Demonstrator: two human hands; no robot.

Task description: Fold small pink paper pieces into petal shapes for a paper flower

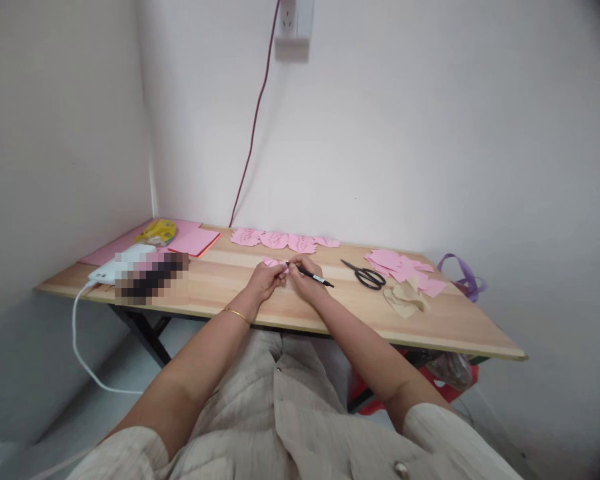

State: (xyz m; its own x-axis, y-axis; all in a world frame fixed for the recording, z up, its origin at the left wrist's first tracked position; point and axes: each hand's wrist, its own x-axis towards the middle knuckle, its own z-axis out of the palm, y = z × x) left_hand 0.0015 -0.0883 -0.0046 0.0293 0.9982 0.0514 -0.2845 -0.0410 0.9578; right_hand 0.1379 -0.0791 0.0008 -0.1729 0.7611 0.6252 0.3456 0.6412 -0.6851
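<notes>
My left hand and my right hand meet over the middle of the wooden table. Both pinch a small pink paper piece between their fingertips. My right hand also grips a black pen, whose tip points right. A gold bangle sits on my left wrist. Behind my hands, a row of cut pink paper shapes lies near the wall.
Black scissors lie right of my hands, beside loose pink paper pieces and beige scraps. Pink sheets, a yellow object and a white device with a cable sit at left. Purple ribbon hangs at right.
</notes>
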